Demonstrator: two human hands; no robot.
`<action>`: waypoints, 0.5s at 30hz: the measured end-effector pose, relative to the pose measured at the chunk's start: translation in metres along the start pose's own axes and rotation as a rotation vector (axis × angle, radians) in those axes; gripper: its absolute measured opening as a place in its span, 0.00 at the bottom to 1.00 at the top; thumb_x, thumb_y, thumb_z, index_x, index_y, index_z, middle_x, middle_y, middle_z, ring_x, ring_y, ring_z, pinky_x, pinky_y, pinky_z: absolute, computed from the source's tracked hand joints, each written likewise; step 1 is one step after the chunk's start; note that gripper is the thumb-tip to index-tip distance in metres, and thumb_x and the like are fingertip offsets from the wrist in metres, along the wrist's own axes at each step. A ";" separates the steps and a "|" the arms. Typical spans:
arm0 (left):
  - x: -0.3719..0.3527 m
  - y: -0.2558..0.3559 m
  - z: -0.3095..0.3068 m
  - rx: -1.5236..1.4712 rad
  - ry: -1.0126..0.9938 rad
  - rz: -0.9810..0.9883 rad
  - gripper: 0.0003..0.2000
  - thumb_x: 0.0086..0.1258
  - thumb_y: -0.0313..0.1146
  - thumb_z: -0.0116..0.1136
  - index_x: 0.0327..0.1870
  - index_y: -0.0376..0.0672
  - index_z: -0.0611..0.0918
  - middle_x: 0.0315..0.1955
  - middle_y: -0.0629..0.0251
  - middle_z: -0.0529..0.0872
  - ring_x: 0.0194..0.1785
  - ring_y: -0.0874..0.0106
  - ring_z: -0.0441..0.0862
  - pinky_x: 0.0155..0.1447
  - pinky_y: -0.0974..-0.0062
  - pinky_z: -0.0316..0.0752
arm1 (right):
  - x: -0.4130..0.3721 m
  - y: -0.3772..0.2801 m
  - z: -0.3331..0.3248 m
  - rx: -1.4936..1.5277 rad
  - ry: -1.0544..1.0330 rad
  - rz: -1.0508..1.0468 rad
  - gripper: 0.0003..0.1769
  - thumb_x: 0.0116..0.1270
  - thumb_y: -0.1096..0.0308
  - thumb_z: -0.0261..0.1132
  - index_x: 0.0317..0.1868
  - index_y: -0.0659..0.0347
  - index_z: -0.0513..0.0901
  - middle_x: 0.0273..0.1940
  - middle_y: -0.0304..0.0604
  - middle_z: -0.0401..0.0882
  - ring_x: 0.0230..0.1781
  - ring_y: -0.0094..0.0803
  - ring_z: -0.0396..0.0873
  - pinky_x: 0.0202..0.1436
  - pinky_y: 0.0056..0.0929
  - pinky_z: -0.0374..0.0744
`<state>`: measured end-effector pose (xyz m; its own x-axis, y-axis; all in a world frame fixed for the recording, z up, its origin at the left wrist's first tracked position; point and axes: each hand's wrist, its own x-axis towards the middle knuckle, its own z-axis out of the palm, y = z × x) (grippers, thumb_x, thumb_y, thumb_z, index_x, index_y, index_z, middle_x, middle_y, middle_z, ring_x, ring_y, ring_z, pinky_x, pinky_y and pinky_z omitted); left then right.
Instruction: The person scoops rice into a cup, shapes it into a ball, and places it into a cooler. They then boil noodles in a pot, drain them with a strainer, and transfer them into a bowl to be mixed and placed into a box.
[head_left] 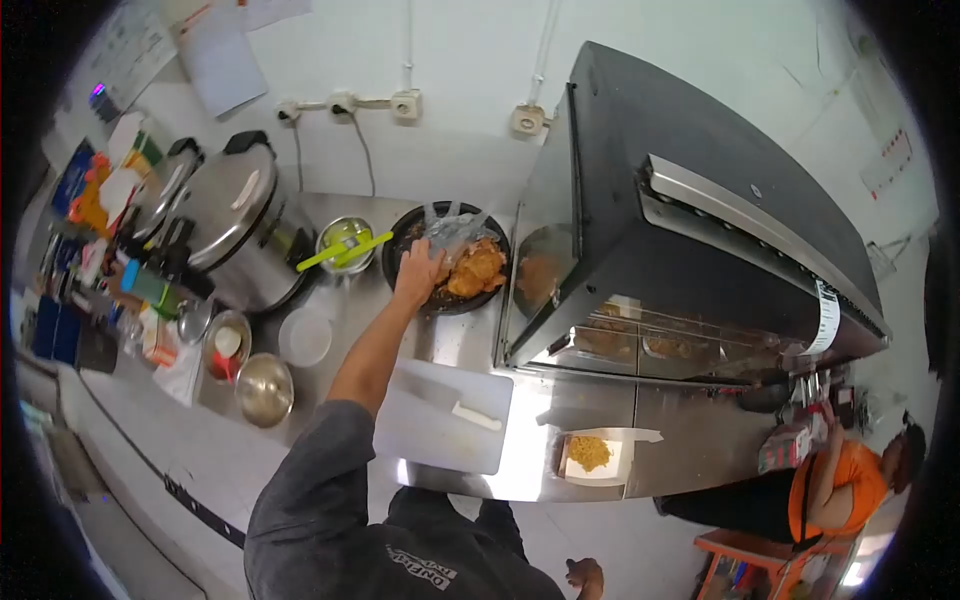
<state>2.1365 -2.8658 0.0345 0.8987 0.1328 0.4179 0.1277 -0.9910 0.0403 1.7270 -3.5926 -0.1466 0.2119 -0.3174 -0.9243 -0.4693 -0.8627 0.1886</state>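
Left hand [418, 272] holds the thin, slippery plastic bag [455, 232] over greasy, crumbly fried chicken [478, 268] at twelve o'clock - grip its edge; right hand [584, 575] - cannot tell.

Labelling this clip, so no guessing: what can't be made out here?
Head view only.
Left hand in the black bowl: fingers buried among fried pieces and a clear bag; grip unclear.
Right hand: cut by the bottom edge; open or shut unclear.
Trays in the glass cabinet: blurred by reflections.
White label on it: too small to read.
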 end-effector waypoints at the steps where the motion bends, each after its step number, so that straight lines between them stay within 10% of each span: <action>1: 0.009 -0.005 0.009 0.138 -0.024 0.096 0.16 0.63 0.31 0.56 0.53 0.47 0.81 0.56 0.56 0.74 0.59 0.59 0.71 0.51 0.63 0.72 | -0.017 -0.016 0.016 0.111 -0.144 0.081 0.26 0.68 0.45 0.59 0.34 0.62 0.87 0.30 0.45 0.87 0.25 0.32 0.84 0.35 0.33 0.82; 7: 0.036 -0.007 0.026 -0.112 -0.039 0.072 0.11 0.66 0.31 0.55 0.47 0.42 0.84 0.51 0.56 0.76 0.57 0.58 0.71 0.52 0.60 0.70 | -0.218 -0.180 -0.001 -0.027 0.269 -0.397 0.30 0.66 0.40 0.57 0.43 0.61 0.85 0.45 0.55 0.85 0.48 0.56 0.82 0.54 0.46 0.79; 10: 0.010 0.020 -0.001 -0.307 0.061 0.059 0.08 0.65 0.28 0.55 0.41 0.38 0.84 0.42 0.49 0.79 0.48 0.51 0.76 0.50 0.56 0.72 | -0.309 -0.296 -0.046 0.069 0.292 -0.865 0.17 0.69 0.60 0.57 0.49 0.66 0.77 0.44 0.63 0.81 0.46 0.61 0.79 0.51 0.51 0.78; 15: -0.090 0.072 -0.094 -0.486 -0.122 0.136 0.08 0.62 0.24 0.60 0.41 0.36 0.84 0.35 0.48 0.82 0.39 0.49 0.80 0.44 0.57 0.76 | -0.356 -0.421 -0.072 0.007 0.965 -1.668 0.20 0.61 0.76 0.57 0.52 0.77 0.77 0.54 0.62 0.77 0.61 0.54 0.74 0.69 0.44 0.70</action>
<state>2.0254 -2.9511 0.0855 0.9397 -0.0256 0.3410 -0.1772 -0.8893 0.4216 1.9112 -3.1451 0.1269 0.7118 0.6217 0.3268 0.6753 -0.4780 -0.5616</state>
